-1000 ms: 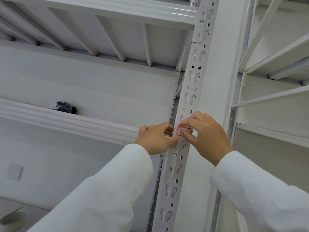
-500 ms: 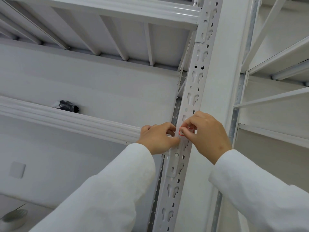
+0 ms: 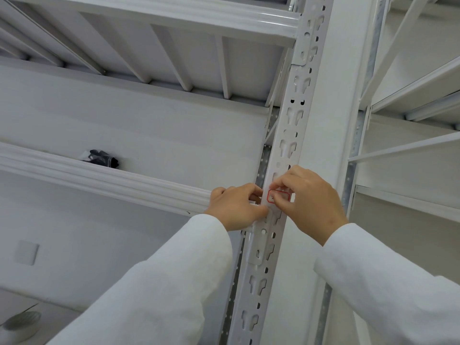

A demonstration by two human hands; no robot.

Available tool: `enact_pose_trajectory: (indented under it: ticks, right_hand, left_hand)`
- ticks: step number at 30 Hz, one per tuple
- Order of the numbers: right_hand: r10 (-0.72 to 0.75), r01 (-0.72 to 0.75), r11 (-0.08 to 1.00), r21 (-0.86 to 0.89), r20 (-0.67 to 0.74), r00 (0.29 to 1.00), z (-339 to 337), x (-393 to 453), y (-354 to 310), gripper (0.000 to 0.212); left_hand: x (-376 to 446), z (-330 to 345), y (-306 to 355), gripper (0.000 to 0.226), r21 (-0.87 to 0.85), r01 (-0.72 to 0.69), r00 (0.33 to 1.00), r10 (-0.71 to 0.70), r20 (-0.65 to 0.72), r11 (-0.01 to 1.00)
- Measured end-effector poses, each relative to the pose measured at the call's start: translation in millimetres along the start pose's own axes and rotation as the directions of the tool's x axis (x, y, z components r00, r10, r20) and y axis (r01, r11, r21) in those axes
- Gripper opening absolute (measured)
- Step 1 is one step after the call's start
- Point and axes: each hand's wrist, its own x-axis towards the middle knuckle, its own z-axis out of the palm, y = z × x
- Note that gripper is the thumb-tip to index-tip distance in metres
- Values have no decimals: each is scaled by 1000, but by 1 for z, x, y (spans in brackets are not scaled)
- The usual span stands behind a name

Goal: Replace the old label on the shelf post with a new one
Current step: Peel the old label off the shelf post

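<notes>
So I'm up at the shelf post (image 3: 286, 150), the white slotted upright, and the label (image 3: 278, 196) is sitting on its front face right where the shelf beam (image 3: 104, 179) meets it. Little white sticker with a red border, roughly dead centre of what I'm looking at.

My right hand (image 3: 311, 202) comes in from about 4 o'clock, fingers curled around the label, thumb tip resting on its lower left corner, the other fingertips along the top edge. Can't honestly tell whether I'm pinching a lifted corner or just pressing on it, the fingers cover too much. My left hand (image 3: 236, 207) is at 9 o'clock of the label, loosely closed against the side of the post and the end of the beam, bracing I'd say. Whether there's anything tucked inside it, can't tell.

How it'll handle, my guess: paper-thin, weighs nothing, floppy, and it probably tears if you yank. The post face is smooth painted metal with punched slots, so there's not much for a nail to catch on except the sticker's own edge. I'd go for a corner, get a nail under it, then peel low and slow along the post so it comes off in one piece rather than leaving scraps.
</notes>
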Motion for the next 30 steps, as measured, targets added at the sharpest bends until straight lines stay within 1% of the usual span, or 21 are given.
enact_pose_trajectory:
  ticks: [3,8,14,20,26,30]
  right_hand:
    - [-39,39,998,-42,0,999,1,-2,0,6]
    - [-12,14,999,-46,34,999,1,0,-2,6]
    - [41,-43,998,42,45,998,-2,3,-1,7]
    - [7,-4,1000,-31,76,997,-3,0,1,8]
    - [11,-7,999,-39,90,996,-3,3,-1,6]
    - [6,-5,1000,-11,81,997,-5,5,1,4]
  left_hand:
    - [1,0,0,33,5,-3,1000,3,-3,1000]
    - [0,0,0,34,4,-3,1000,3,0,1000]
    - [-1,-1,0,36,-1,-3,1000,3,-1,1000]
    - [0,-1,1,35,12,-6,1000,6,-2,1000]
    - [0,0,0,33,11,-7,1000,7,-4,1000]
    - [1,0,0,33,0,-7,1000,7,-3,1000]
